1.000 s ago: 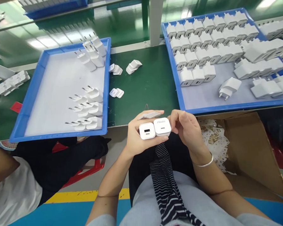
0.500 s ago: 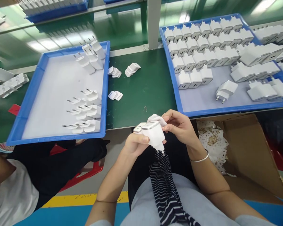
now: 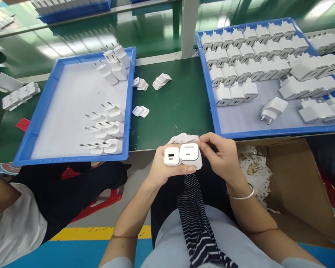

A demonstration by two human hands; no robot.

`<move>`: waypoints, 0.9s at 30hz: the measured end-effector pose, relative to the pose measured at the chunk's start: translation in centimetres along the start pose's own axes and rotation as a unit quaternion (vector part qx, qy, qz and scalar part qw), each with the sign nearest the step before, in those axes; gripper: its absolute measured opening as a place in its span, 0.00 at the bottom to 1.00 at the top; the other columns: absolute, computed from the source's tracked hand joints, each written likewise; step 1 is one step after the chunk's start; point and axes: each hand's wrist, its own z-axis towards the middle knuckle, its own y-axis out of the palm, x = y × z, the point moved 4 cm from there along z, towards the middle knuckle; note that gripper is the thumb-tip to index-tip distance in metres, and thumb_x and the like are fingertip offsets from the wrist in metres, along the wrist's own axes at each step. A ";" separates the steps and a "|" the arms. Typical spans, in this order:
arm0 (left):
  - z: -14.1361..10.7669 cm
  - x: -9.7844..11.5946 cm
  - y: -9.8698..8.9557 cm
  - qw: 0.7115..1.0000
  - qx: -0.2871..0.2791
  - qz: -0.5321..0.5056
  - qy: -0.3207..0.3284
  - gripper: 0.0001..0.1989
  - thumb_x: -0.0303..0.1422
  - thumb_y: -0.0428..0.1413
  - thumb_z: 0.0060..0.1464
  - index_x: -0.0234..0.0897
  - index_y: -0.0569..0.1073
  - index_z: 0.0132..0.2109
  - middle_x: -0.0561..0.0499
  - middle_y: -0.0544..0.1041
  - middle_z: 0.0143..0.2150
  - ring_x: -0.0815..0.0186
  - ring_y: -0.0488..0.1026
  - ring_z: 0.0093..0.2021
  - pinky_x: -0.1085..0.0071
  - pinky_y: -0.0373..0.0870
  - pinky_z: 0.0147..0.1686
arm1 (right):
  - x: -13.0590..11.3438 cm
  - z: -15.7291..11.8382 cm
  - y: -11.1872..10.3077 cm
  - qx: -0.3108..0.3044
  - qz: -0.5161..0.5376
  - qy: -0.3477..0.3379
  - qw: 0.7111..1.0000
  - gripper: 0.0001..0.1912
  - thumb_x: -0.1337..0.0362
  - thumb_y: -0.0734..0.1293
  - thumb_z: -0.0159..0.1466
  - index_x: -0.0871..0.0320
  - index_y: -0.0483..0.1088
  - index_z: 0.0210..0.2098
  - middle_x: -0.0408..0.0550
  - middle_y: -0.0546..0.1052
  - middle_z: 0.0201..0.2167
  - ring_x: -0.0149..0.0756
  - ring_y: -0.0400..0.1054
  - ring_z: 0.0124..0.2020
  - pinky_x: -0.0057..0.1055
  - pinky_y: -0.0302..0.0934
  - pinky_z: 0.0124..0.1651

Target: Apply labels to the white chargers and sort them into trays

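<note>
My left hand (image 3: 159, 167) is wrapped around two white plug chargers, held side by side with their port faces up. The left charger (image 3: 171, 156) shows two ports, and the right charger (image 3: 190, 153) shows one slot. Just behind them, my right hand (image 3: 219, 150) has its thumb and fingers closed at the edge of some small white rounded pieces (image 3: 185, 139) with print on them. The chargers partly cover these pieces. Similar small white covers (image 3: 141, 111) lie in little stacks on the green table (image 3: 173, 100).
To the left, a blue tray (image 3: 130, 104) carries several white chargers along its right side. Rows of chargers fill much of the right blue tray (image 3: 209, 100). Below it stands an open cardboard box (image 3: 296, 178) with printed papers. A co-worker's leg (image 3: 80, 193) is at left.
My left hand has tipped the chargers, so their port faces now point up at me instead of the prongs hanging downward in view. My right hand stays close beside them.
</note>
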 end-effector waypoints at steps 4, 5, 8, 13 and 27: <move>0.1 -0.1 0.3 1.000 -0.016 -0.002 0.001 0.24 0.34 0.76 0.31 0.36 0.85 0.41 0.48 0.83 0.33 0.59 0.79 0.37 0.65 0.77 0.43 | 0.0 0.0 0.2 0.009 0.034 0.013 0.999 0.09 0.72 0.65 0.68 0.57 0.70 0.32 0.37 0.74 0.23 0.24 0.67 0.23 0.21 0.60 0.26; 0.1 -0.1 0.3 1.000 -0.016 -0.001 0.003 0.24 0.34 0.76 0.31 0.37 0.85 0.42 0.47 0.84 0.34 0.58 0.80 0.39 0.63 0.77 0.45 | 0.0 -0.1 0.3 0.012 0.041 0.017 0.999 0.09 0.72 0.65 0.68 0.56 0.70 0.31 0.37 0.74 0.23 0.24 0.67 0.23 0.21 0.61 0.27; 0.1 0.2 0.5 0.999 -0.014 0.016 0.040 0.26 0.34 0.75 0.33 0.39 0.85 0.44 0.46 0.85 0.41 0.53 0.81 0.46 0.58 0.77 0.51 | 0.1 -0.3 0.3 0.017 0.065 0.028 0.997 0.07 0.71 0.66 0.67 0.56 0.71 0.33 0.38 0.76 0.26 0.26 0.68 0.26 0.21 0.63 0.29; -0.2 1.3 1.1 0.988 -0.044 0.088 0.122 0.23 0.35 0.74 0.37 0.40 0.84 0.45 0.44 0.82 0.54 0.48 0.76 0.58 0.50 0.72 0.61 | 0.6 -0.6 0.2 0.024 0.168 0.053 0.984 0.04 0.70 0.69 0.66 0.54 0.72 0.37 0.41 0.76 0.33 0.29 0.72 0.33 0.23 0.68 0.33; -0.4 1.9 0.6 0.952 0.035 0.182 0.244 0.23 0.34 0.73 0.43 0.40 0.82 0.50 0.43 0.82 0.52 0.53 0.78 0.55 0.54 0.77 0.56 | 0.1 -1.2 -1.0 0.184 0.205 0.074 0.958 0.08 0.72 0.68 0.67 0.57 0.70 0.31 0.39 0.72 0.22 0.26 0.64 0.22 0.24 0.59 0.24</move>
